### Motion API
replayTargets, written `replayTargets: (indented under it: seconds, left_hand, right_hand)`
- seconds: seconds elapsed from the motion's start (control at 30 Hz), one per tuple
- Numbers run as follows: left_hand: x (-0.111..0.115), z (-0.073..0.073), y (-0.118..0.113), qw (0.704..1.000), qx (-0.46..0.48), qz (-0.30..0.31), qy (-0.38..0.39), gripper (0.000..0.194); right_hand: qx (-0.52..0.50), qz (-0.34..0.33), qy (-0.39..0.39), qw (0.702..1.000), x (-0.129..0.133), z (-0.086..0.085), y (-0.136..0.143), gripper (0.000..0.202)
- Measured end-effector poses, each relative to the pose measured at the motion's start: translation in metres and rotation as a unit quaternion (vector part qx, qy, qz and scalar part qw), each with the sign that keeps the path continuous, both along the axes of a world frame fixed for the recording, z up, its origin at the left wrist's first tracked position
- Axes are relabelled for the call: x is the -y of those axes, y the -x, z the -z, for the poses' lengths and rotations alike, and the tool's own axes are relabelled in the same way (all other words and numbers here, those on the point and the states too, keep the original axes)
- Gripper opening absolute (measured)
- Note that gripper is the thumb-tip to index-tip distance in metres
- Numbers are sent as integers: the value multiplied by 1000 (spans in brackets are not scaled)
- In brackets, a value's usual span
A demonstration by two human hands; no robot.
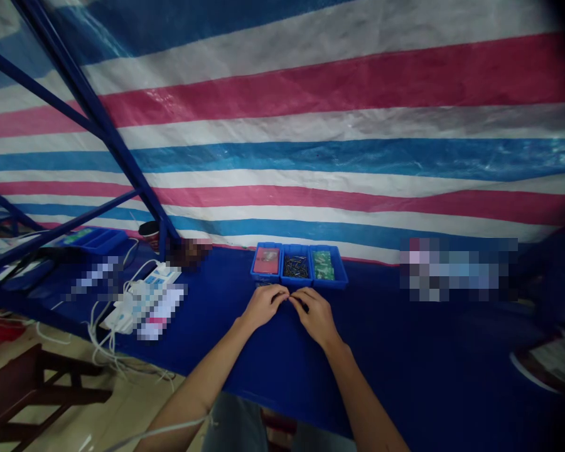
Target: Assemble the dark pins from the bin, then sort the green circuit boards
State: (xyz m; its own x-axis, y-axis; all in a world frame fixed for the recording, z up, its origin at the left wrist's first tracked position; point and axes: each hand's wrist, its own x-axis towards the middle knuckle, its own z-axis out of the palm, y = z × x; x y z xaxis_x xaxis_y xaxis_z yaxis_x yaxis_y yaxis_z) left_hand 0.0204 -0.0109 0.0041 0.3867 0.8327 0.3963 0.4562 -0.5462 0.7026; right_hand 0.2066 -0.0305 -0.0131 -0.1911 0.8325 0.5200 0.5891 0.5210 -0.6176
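My left hand (265, 305) and my right hand (315, 312) meet fingertip to fingertip above the blue table (282, 358). Both are pinched closed; whatever lies between the fingertips is too small to make out. Just beyond them stand three blue bins in a row. A flat pink piece (266, 260) fills the left bin (253, 274). Many small dark metal pieces, perhaps screws (295, 266), lie in the middle bin (295, 282). In the right bin (341, 276) are green pieces like circuit boards (323, 265).
At left a white power strip (145, 292) trails white cables (104, 336) over the table edge. A dark cup (149, 233) stands by a blue metal frame post (122, 157). Striped sheeting (311, 150) hangs behind the table. A brown stool (37, 395) is at lower left.
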Motion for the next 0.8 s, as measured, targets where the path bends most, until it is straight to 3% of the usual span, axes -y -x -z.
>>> replayTargets:
  seconds: [0.43,0.8]
  left_hand:
    - [-3,-2,0,999,20,1,51,20]
    - [-5,3,1,1000,-15,-8,7,20]
  right_hand:
    - [-30,-17,41,999,0,1,2,24]
    - [-85,-35,40,995,-1,-2,1,20]
